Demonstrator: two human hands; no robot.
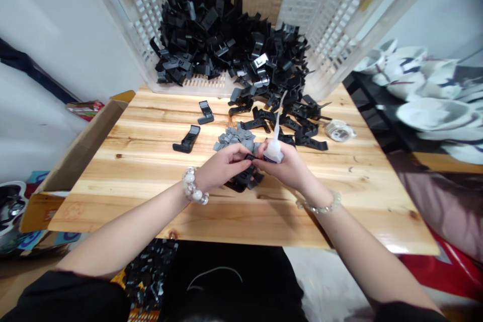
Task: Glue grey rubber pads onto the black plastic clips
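The left hand (222, 166) is closed in a pinch on a small black plastic clip (248, 157), which sits mostly hidden between the fingers at the middle of the frame. The right hand (287, 165) is clenched around a white glue bottle (273, 152), its long thin nozzle pointing up and away, with the fingertips meeting the left hand's at the clip. Both hands hover over the table's near half, just above a small heap of black clips (245, 179). A beaded bracelet (194, 186) circles the left wrist and a thin bracelet (320, 206) the right.

Just above the hands, a mound of grey pieces (236, 137) lies on the wooden table (143, 171). To its right, a spill of black clips (298, 123) runs up to the crate, and two loose clips (186, 138) lie apart on the left. At the top of the frame, a white lattice crate (143, 20), tipped open toward the table, is heaped with black clips (226, 45). A cardboard box (79, 161) stands at the left edge, and more black clips (149, 274) lie below the table at lower left
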